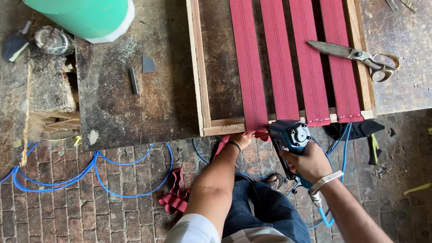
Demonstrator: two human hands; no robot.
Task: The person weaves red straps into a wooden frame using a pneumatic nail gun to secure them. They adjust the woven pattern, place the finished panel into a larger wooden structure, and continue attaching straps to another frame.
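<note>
Webbing strap (pixel 248 67) runs far from your left hand (pixel 241 138), which pinches its near end, just left of the stapler (pixel 290 135) clasped by your right hand (pixel 310 162).

Frame (pixel 198 67): lies on the workbench (pixel 121 103), upper centre.
Straps (pixel 279 58): four across the frame, side by side.
Scissors (pixel 355 56): on the rightmost straps, upper right.
My left hand (pixel 243 138): at the frame's near edge, left of the stapler (pixel 290 137).
Hose (pixel 90 173): on the floor, lower left.
</note>
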